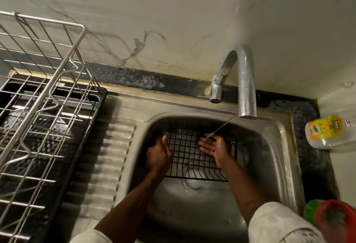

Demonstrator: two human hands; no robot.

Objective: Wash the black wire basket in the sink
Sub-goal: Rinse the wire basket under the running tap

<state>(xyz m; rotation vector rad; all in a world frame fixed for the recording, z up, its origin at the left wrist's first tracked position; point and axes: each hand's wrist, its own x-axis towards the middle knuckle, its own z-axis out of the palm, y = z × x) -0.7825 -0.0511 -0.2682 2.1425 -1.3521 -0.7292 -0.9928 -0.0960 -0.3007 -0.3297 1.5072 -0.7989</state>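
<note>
Left hand [159,154] grasping the left edge of the black wire basket [185,146], right hand [213,148] flat and relaxed on its mesh under a thin water stream [224,126], basket at the sink's [285,146] back wall, tap [246,80] above, yellow-labelled bottle [327,131] at the right edge, writing too blurred to read.

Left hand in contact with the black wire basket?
Touching. Head view: the left hand curls round the left edge of the black wire basket, with its thumb over the rim.
</note>
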